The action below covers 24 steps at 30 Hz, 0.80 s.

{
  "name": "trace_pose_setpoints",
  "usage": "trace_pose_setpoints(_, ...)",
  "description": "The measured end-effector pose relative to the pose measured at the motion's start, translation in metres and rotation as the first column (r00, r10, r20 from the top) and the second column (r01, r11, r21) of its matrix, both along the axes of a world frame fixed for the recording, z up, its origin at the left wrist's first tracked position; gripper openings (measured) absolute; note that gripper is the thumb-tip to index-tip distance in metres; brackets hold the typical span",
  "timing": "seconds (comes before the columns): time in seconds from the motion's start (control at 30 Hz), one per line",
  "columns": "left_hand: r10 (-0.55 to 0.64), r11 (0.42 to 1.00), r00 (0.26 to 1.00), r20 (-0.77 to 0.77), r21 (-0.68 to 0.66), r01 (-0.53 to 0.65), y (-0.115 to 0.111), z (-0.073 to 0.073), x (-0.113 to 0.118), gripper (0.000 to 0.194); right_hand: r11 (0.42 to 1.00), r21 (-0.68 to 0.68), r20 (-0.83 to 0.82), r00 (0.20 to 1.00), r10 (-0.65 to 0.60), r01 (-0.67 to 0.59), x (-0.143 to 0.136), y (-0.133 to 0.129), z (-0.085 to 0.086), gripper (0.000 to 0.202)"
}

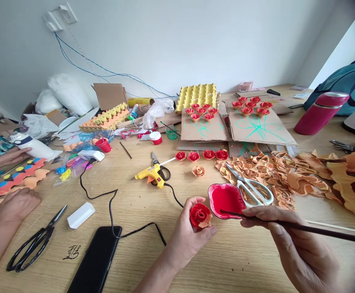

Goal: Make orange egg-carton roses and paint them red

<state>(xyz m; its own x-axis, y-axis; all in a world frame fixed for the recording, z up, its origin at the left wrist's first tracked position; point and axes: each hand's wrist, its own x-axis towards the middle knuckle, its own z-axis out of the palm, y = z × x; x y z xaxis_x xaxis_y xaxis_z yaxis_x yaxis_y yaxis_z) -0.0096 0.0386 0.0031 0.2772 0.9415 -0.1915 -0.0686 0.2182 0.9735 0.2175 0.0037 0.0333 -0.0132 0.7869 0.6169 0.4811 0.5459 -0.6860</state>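
Note:
My left hand (187, 240) is closed around a rose (200, 216) made of egg-carton pieces, mostly painted red, with some bare orange at its lower right petals. In my right hand (290, 238) is a dark paintbrush (317, 232), whose tip dips into a small wavy-edged dish (213, 188) of red paint. Beyond the dish lie an unpainted orange rose (198, 171) and a short row of red roses (208, 154). White-handled scissors (253, 191) rest just right of the dish, against orange carton scraps (275, 171).
A yellow glue gun (153, 175) with a black cord lies mid-table, over dark scissors. Cardboard sheets (261, 126) bearing red roses stand behind. A phone (96, 258) and black scissors (37, 244) lie at front left, near another person's hands (20, 203). A red bottle (320, 114) stands right.

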Motion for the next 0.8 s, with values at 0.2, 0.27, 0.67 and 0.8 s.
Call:
trace_pose_setpoints(0.2,-0.003,0.999,0.997,0.079,-0.04,0.006,0.0,0.005,0.005,0.055,0.997,-0.045,0.184,0.981,0.067,-0.06,0.013,-0.004,-0.024,0.022)
trace_pose_setpoints(0.27,-0.021,0.999,0.998,0.051,-0.029,0.023,0.0,0.006,0.005,0.05,0.995,-0.055,0.235,0.967,0.095,-0.084,0.014,-0.005,-0.027,0.023)
trace_pose_setpoints(0.67,0.064,0.99,0.991,-0.116,0.129,-0.049,0.001,0.003,0.001,0.046,0.991,-0.066,0.297,0.946,0.133,-0.118,0.013,-0.002,-0.026,0.027)
trace_pose_setpoints(0.8,0.062,0.992,0.991,-0.115,0.119,-0.048,0.001,0.002,0.001,0.051,0.992,-0.063,0.293,0.948,0.126,-0.113,0.012,-0.002,-0.023,0.022)
